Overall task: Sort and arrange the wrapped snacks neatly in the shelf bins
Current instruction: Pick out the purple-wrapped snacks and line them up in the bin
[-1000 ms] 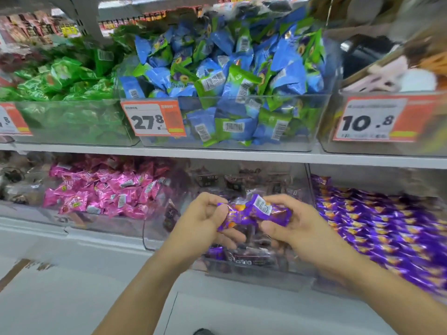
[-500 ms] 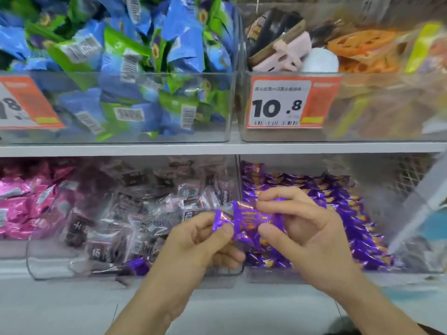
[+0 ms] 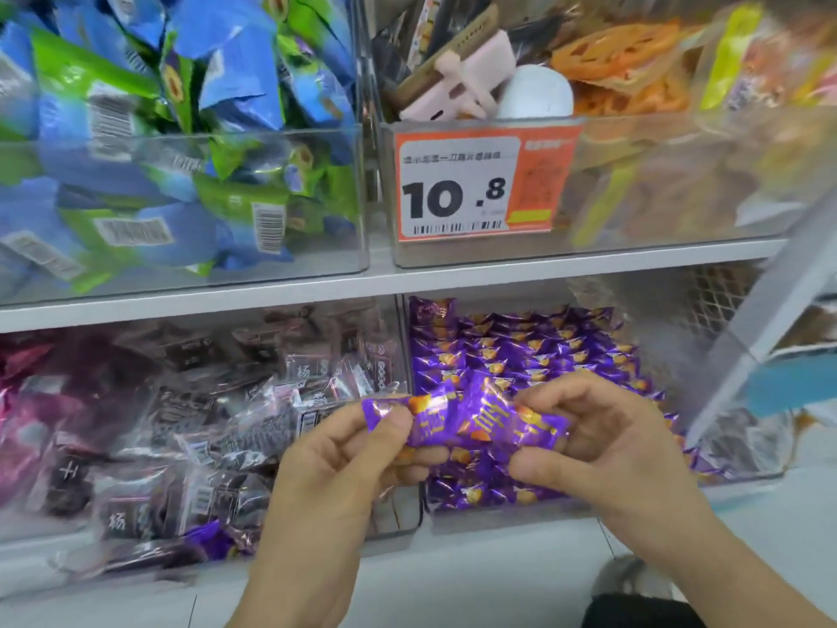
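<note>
The left hand point(image 3: 335, 464) pinches the left end of a small bunch of purple wrapped snacks point(image 3: 466, 419), thumb on top and fingers point(image 3: 421, 457) curled beneath. The right hand point(image 3: 607, 446) grips the right end of the same bunch, its thumb below and curled fingers over the top. The snacks sit in the lower middle of the frame, held in the air just in front of the lower shelf's bins.

Right behind them, lower right of centre, a clear bin point(image 3: 498, 518) holds rows of matching purple snacks point(image 3: 521, 351). To its left another clear bin point(image 3: 398, 523) is filled with dark wrapped snacks point(image 3: 217, 410), with a stray purple snack point(image 3: 213, 539) at its front. Pink packets point(image 3: 22, 428) show at the far left edge, blurred.

Above the white shelf board point(image 3: 317, 287), the upper left bin holds blue and green packets point(image 3: 172, 142). The upper right bin carries an orange price tag point(image 3: 480, 188) reading 10.8 and holds orange snack bags point(image 3: 625, 70) and a pink object point(image 3: 462, 83).
</note>
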